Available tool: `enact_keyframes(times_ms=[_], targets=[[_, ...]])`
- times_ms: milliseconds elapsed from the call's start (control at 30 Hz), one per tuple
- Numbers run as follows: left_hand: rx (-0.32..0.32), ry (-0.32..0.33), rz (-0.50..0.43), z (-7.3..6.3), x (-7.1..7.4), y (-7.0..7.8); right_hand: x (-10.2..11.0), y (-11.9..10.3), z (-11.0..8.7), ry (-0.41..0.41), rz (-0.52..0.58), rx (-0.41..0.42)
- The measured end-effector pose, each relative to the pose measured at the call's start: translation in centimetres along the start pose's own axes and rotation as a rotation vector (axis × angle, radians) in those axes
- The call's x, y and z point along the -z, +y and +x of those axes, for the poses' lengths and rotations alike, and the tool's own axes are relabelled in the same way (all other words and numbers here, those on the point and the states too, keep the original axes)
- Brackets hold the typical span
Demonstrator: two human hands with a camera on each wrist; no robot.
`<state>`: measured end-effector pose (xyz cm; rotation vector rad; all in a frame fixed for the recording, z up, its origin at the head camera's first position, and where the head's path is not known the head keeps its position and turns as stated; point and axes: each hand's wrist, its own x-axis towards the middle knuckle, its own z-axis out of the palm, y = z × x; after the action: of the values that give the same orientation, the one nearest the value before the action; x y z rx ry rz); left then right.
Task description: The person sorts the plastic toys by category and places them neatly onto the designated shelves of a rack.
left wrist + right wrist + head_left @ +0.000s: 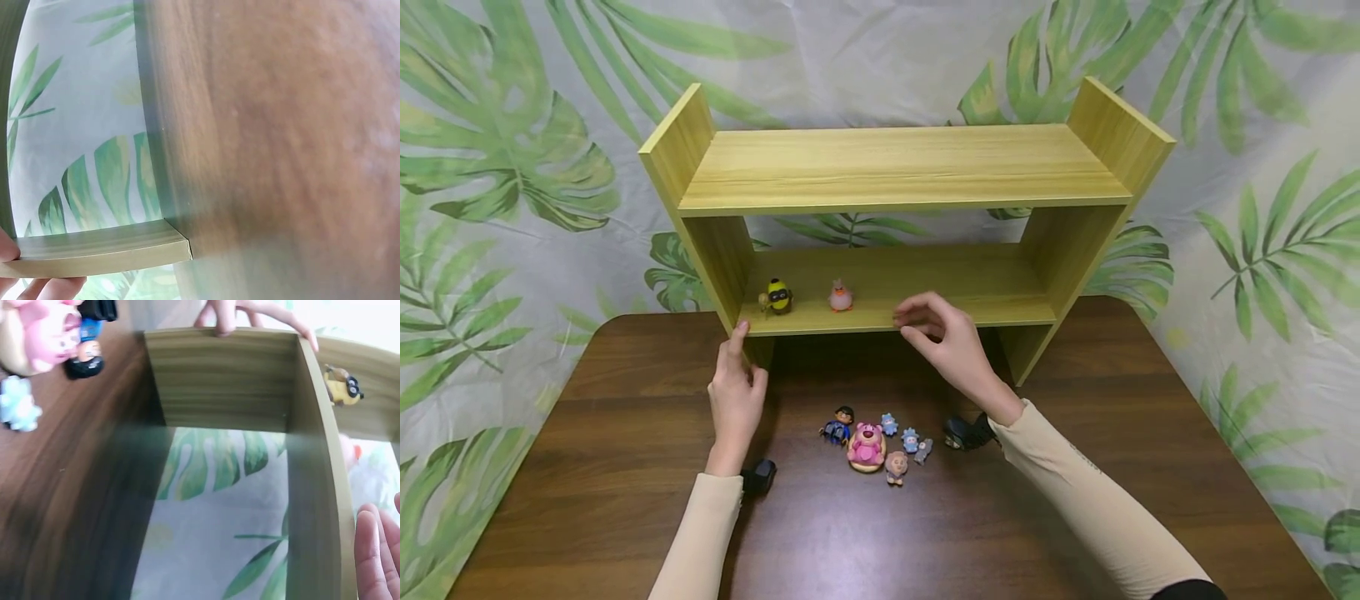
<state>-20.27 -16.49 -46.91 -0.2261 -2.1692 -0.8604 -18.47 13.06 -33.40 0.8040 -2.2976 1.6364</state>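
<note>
My left hand [736,392] holds the front edge of the left side panel of a wooden shelf [895,171]. In the left wrist view, fingers [59,289] show on both sides of that panel. My right hand [946,337] is at the front edge of the middle board, thumb and fingers bent toward each other. I cannot tell whether something small is between them. Left of this hand on the middle board stand a pink duck figure [841,297] and, farther left, a yellow minion figure [778,297].
On the brown table [625,400] before the shelf lie a pink bear figure [866,448], a dark-haired toy figure [838,427], a lion-like figure [896,467], blue figures [911,439] and a small grey figure [923,451]. A leaf-patterned cloth [880,58] hangs behind.
</note>
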Motion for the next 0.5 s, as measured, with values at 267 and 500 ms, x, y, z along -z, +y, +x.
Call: enact_keyframes(times_ms=[267, 500], targets=[[-0.001, 0.007, 0.008, 0.0, 0.1, 0.0, 1.0, 0.4, -2.5, 0.008, -0.044, -0.016], [0.000, 0.011, 0.004, 0.0, -0.1, 0.0, 1.6, 0.9, -4.1, -0.004, -0.057, -0.026]])
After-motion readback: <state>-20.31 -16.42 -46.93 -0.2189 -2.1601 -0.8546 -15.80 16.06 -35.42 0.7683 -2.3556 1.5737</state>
